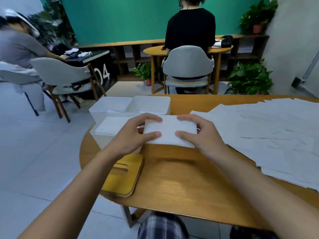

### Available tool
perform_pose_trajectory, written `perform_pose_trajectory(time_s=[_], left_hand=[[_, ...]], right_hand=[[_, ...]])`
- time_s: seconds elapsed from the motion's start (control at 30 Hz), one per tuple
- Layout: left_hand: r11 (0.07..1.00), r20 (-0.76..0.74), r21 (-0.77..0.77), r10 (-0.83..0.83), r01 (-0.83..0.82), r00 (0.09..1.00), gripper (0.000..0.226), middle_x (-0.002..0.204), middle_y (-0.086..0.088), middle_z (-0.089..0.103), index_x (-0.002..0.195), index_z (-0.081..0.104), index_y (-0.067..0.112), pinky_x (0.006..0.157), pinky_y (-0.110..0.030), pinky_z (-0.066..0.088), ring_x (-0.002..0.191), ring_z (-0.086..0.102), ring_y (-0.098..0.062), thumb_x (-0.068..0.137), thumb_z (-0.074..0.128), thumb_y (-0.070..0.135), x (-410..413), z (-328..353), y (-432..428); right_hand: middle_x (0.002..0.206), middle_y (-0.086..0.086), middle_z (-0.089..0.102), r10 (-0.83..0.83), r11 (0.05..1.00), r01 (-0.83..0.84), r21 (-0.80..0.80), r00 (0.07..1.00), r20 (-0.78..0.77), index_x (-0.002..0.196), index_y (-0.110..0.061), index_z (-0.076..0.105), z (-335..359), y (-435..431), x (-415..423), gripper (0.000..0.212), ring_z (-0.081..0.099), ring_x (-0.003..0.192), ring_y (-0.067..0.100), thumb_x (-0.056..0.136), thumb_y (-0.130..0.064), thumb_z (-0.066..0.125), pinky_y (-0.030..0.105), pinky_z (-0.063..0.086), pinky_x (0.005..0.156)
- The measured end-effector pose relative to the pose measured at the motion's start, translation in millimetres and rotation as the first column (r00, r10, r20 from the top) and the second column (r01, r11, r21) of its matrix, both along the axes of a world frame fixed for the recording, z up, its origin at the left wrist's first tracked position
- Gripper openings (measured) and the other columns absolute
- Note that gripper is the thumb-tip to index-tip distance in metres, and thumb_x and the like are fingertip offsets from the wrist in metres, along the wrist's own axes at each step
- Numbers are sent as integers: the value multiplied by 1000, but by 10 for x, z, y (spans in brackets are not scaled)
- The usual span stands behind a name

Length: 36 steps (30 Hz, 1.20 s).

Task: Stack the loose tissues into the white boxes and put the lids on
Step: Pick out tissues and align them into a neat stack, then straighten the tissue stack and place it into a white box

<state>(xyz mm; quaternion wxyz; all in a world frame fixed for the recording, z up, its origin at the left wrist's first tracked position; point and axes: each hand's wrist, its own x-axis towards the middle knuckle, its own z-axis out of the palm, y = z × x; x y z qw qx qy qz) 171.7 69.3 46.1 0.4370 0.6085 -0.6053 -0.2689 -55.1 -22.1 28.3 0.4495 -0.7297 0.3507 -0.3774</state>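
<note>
Both hands hold a folded stack of white tissues [168, 130] just above the wooden table [186, 183]. My left hand [134, 133] grips its left end, thumb on the near edge and fingers on the far edge. My right hand [198, 133] grips the right end the same way. Left of the stack stands a white box [103, 133] with tissues lying inside it. Two more white boxes [110, 105] [151, 102] stand behind it. Wooden lids [124, 176] with a slot lie stacked at the table's left edge.
A wide spread of loose white tissues [269, 131] covers the right side of the table. Beyond the table, two people sit on grey chairs [188, 66] at other tables. Potted plants [250, 80] stand by the green wall.
</note>
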Motion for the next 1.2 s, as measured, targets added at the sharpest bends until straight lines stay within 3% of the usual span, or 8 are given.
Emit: perform_pose_trajectory(time_s=[0.17,0.33,0.43,0.53,0.67,0.87,1.07,1.2], left_hand=[[980,73,-73,191,-185,979,28,124,15,68,115,74,32,84,-22,57,110,65,-4,89,83,27,609,130,217],[958,129,-53,288,-283,949,29,124,13,69,119,76,27,78,-10,52,99,62,12,91,82,24,1167,191,295],[943,234,-2,323,-332,917,31,123,13,67,122,75,32,85,-21,52,104,61,3,91,81,30,1413,166,281],[941,369,36,301,-337,880,28,109,22,65,119,73,36,77,-20,51,94,62,-1,92,79,32,1518,132,249],[950,480,49,248,-308,841,30,111,13,67,123,73,35,71,-18,45,90,61,-4,93,78,36,1588,63,192],[955,574,32,224,-295,788,33,124,11,50,122,72,35,69,-15,41,86,57,-7,91,81,31,1674,56,145],[982,646,141,5,-127,763,36,142,17,62,131,71,33,87,-17,46,111,56,1,96,75,23,1726,123,107],[965,678,205,-20,-163,735,39,135,13,67,133,69,35,99,-35,55,113,60,-7,97,75,22,1748,146,53]], right_hand=[[118,-9,69,80,988,-94,125,991,109,124,-24,73,191,68,591,45,68,104,9,83,-12,87,26,60,85],[114,0,72,110,988,-108,112,994,-9,123,-25,73,230,26,1179,47,71,95,15,80,-17,90,41,62,90],[92,-7,64,116,993,-118,-3,981,-153,127,-27,72,208,-2,1424,49,59,77,6,81,-26,89,16,53,70],[101,-11,61,100,984,-140,-112,945,-310,133,-24,69,180,-38,1525,52,55,80,1,84,-28,86,3,40,59],[98,-18,56,102,972,-183,-145,892,-440,137,-27,66,149,-90,1552,52,50,90,8,87,-34,82,8,35,55],[114,-8,54,113,951,-245,-188,844,-524,137,-33,66,118,-114,1582,52,47,117,15,88,-45,79,28,35,83],[125,-11,39,44,930,-250,-270,804,-594,135,-37,66,150,-93,1588,54,36,124,15,85,-53,78,29,34,89],[138,-12,47,-39,874,-286,-393,765,-643,134,-32,68,205,-55,1607,52,38,125,16,88,-56,74,31,34,86]])
